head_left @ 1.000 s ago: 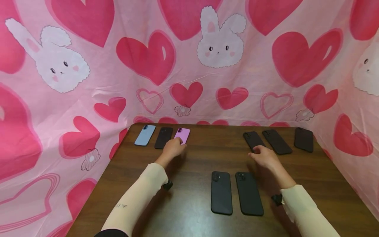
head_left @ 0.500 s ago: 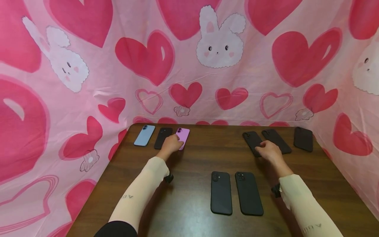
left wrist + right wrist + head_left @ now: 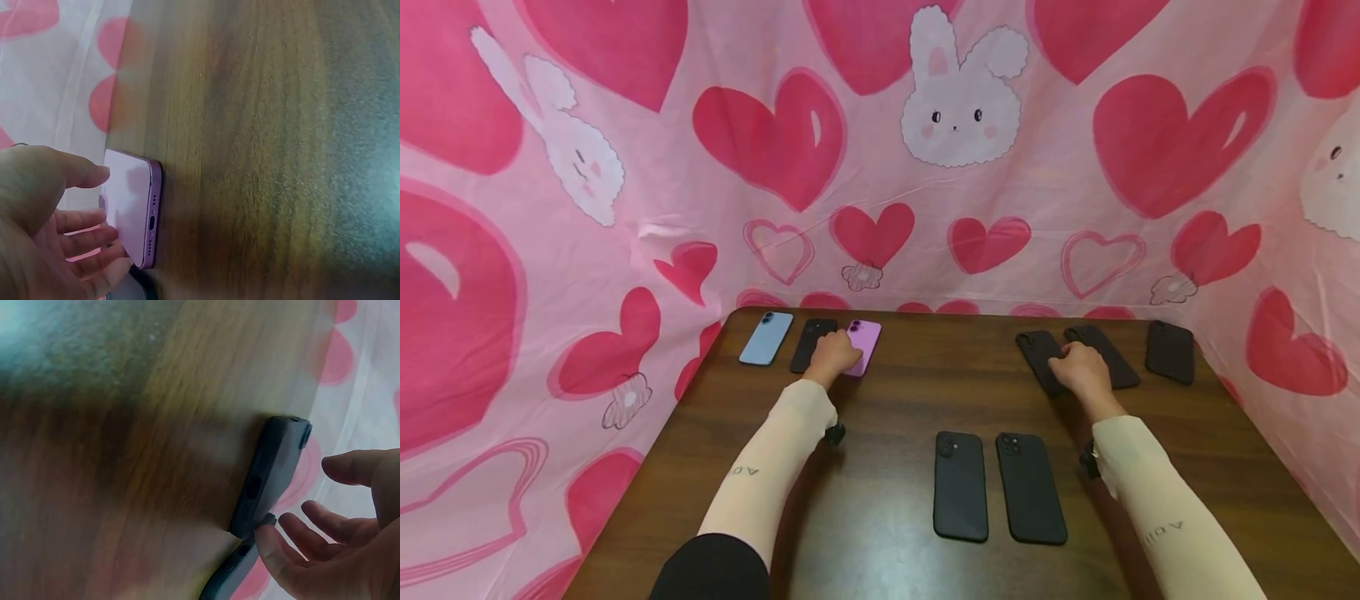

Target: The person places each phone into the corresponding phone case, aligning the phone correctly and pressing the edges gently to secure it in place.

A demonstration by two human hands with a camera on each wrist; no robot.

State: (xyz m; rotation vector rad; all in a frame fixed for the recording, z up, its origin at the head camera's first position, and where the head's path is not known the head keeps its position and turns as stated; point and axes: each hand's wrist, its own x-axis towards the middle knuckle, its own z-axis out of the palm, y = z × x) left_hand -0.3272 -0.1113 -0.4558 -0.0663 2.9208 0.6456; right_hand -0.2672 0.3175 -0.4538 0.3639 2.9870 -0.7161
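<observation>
A pink phone lies back up at the far left of the table, just right of a black phone. My left hand hovers around these two, partly hiding both. The left wrist view has its thumb and loosely bent fingers spread over the pink phone's back, not wrapped round it. At the far right, my right hand is over the gap between one black-cased phone and another black phone. In the right wrist view, its thumb stands apart from the half-bent fingers, and one fingertip overlaps the phones' edges.
A light blue phone lies at the far left corner, and one more black phone at the far right. Two black phones, one beside the other, lie nearer on the wooden table. A pink heart-print cloth hangs behind.
My left hand has shifted left and forward, uncovering more of the pink phone and covering part of the black one. My right hand has moved forward and right, toward the second black phone.
</observation>
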